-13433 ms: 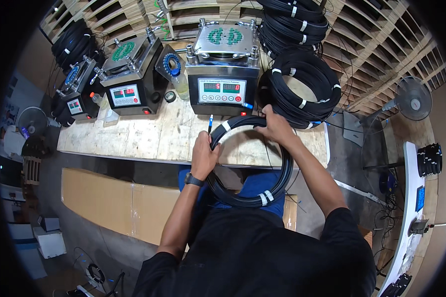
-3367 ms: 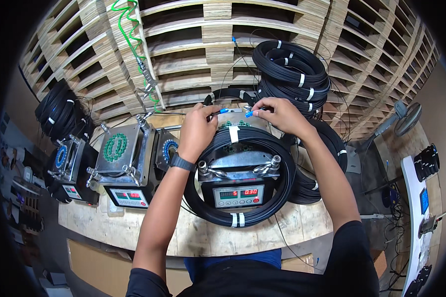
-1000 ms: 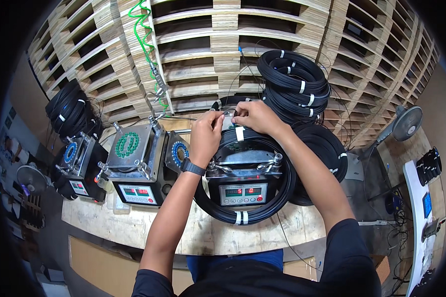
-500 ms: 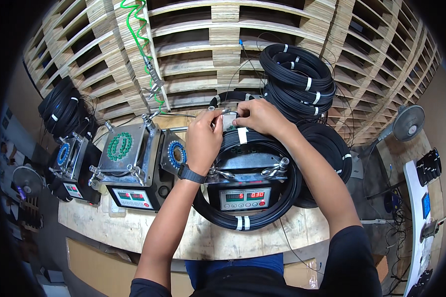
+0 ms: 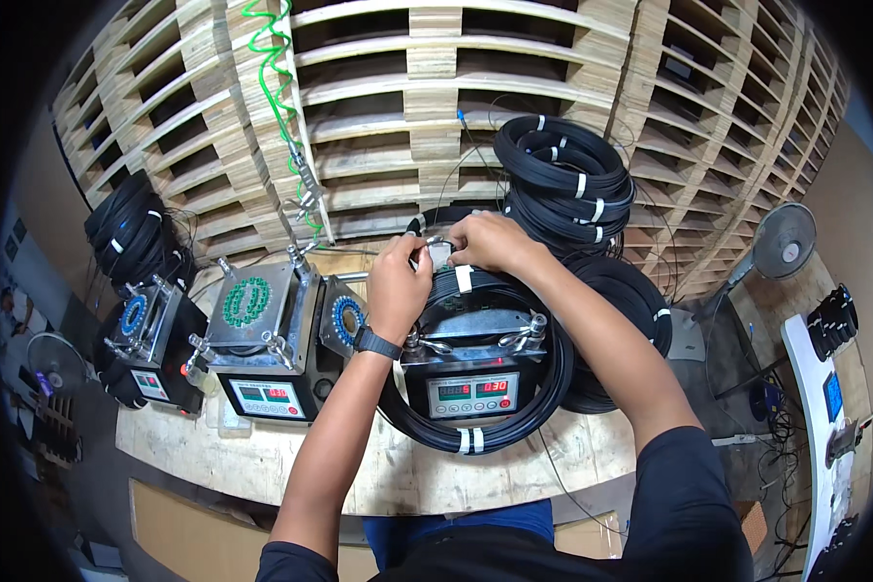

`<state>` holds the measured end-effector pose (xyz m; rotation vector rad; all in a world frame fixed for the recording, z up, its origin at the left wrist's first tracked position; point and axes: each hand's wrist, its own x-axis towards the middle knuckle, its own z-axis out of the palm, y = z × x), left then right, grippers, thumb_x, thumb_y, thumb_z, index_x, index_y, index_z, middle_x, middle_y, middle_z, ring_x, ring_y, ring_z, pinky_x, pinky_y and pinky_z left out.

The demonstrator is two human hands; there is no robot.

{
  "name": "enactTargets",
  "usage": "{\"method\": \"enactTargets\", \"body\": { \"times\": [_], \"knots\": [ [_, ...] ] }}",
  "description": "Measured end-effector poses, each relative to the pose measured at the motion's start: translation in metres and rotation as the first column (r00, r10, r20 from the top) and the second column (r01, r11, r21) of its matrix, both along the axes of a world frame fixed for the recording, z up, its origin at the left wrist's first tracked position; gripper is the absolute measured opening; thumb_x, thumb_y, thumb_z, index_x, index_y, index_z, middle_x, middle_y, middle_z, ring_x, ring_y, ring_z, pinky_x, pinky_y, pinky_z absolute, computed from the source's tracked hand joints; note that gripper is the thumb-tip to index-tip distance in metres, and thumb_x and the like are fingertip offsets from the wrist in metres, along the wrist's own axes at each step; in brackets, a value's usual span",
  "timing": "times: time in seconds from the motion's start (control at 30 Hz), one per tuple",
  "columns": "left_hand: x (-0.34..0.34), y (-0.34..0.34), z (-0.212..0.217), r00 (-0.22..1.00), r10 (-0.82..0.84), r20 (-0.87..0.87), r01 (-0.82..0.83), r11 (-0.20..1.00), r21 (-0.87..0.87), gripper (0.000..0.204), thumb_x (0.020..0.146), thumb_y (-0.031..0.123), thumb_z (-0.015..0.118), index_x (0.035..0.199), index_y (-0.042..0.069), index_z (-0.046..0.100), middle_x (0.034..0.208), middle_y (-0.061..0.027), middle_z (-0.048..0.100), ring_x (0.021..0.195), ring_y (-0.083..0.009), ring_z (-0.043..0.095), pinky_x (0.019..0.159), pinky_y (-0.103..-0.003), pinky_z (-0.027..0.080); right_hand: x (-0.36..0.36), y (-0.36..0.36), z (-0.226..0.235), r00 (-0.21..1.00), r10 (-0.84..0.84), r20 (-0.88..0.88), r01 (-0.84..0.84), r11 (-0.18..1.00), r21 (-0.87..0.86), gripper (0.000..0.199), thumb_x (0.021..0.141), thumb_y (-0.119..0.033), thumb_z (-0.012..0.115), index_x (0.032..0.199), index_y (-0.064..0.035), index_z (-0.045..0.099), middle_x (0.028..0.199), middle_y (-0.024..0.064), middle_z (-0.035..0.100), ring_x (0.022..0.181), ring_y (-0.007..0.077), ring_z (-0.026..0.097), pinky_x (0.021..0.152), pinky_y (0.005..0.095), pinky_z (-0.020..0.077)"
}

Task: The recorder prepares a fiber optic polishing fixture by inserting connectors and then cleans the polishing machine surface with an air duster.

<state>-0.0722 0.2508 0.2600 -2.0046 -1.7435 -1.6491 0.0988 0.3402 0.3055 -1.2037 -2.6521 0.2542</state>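
Note:
A coil of black cable (image 5: 514, 435), bound with white tape, hangs around a bench polishing machine (image 5: 470, 372) with red-lit digits and metal clamps. Above the machine's far side, both hands come close together over a small pale metal plate (image 5: 440, 256). My left hand (image 5: 400, 283), a dark watch on its wrist, has thumb and fingers pinched at the plate's left. At its right, my right hand (image 5: 495, 242) is pinched too, palm down. Whatever lies between the fingertips is too small to make out. A white tag (image 5: 464, 279) sits on the coil just below the right hand.
Left stand a second machine (image 5: 252, 347) with a ring of green connectors, a disc of blue connectors (image 5: 347, 320) and a smaller machine (image 5: 145, 335). Stacked black coils (image 5: 567, 184) rise behind, right. A green air hose (image 5: 272, 73) hangs before pallets (image 5: 436, 60). A fan (image 5: 784, 242) stands right.
The view has shifted slightly, so the machines sit a little lower. Both hands stay pinched at the plate. The second machine's display reads differently.

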Motion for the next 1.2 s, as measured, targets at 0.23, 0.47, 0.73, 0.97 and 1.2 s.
{"method": "enactTargets", "body": {
  "times": [0.23, 0.47, 0.73, 0.97, 1.2],
  "knots": [
    [-0.004, -0.008, -0.006, 0.998, 0.064, -0.008, -0.064, 0.996, -0.064, 0.028, 0.095, 0.027, 0.065, 0.087, 0.001, 0.071, 0.084, -0.0217, 0.07, 0.079, -0.0438, 0.067, 0.07, -0.05, 0.052, 0.027, 0.0, -0.001, 0.993, 0.105, -0.051, -0.111, 0.984, -0.139, 0.041, 0.09, -0.041, 0.077, 0.111, -0.0062, 0.072, 0.106, 0.0123, 0.075, 0.099, 0.0265, 0.071, 0.088, 0.0384, 0.0547],
    [-0.032, -0.094, -0.043, 0.994, 0.087, 0.06, -0.075, 0.981, -0.181, 0.039, 0.105, 0.036, 0.054, 0.108, 0.001, 0.069, 0.096, -0.0261, 0.071, 0.09, -0.0462, 0.067, 0.076, -0.051, 0.052, 0.11, -0.106, -0.079, 0.721, -0.189, -0.667, 0.19, 0.979, -0.071, 0.045, 0.105, -0.03, 0.059, 0.137, 0.0006, 0.057, 0.127, 0.0171, 0.067, 0.118, 0.0249, 0.064, 0.105, 0.034, 0.0463],
    [-0.043, -0.136, -0.093, 0.896, 0.115, 0.429, 0.008, 0.961, -0.276, 0.059, 0.097, 0.03, 0.073, 0.142, -0.001, 0.052, 0.103, -0.0123, 0.073, 0.089, -0.0203, 0.068, 0.084, -0.035, 0.055, 0.12, -0.196, -0.157, 0.522, -0.336, -0.784, 0.415, 0.903, -0.11, 0.055, 0.109, -0.029, 0.047, 0.155, 0.0003, 0.037, 0.154, 0.0238, 0.046, 0.144, 0.0352, 0.045, 0.118, 0.0386, 0.0336],
    [-0.017, -0.145, -0.137, 0.707, 0.103, 0.699, 0.229, 0.902, -0.365, 0.065, 0.103, 0.042, 0.061, 0.144, -0.006, 0.044, 0.136, -0.0218, 0.055, 0.126, -0.0282, 0.054, 0.11, -0.037, 0.038, 0.119, -0.19, -0.171, 0.339, -0.41, -0.847, 0.281, 0.903, -0.325, 0.055, 0.109, -0.025, 0.043, 0.157, -0.0002, 0.033, 0.158, 0.0218, 0.041, 0.146, 0.0316, 0.041, 0.12, 0.0373, 0.03],
    [-0.017, -0.127, -0.167, 0.905, 0.235, 0.354, -0.199, 0.971, -0.135, 0.063, 0.103, 0.044, 0.062, 0.138, -0.005, 0.044, 0.099, -0.014, 0.064, 0.082, -0.0175, 0.061, 0.078, -0.033, 0.052, 0.108, -0.185, -0.164, 0.294, -0.437, -0.85, 0.241, 0.895, -0.376, 0.053, 0.111, -0.028, 0.041, 0.16, -0.0101, 0.034, 0.152, 0.0138, 0.05, 0.078, 0.0099, 0.057, 0.064, 0.0247, 0.0524]
  ]
}}
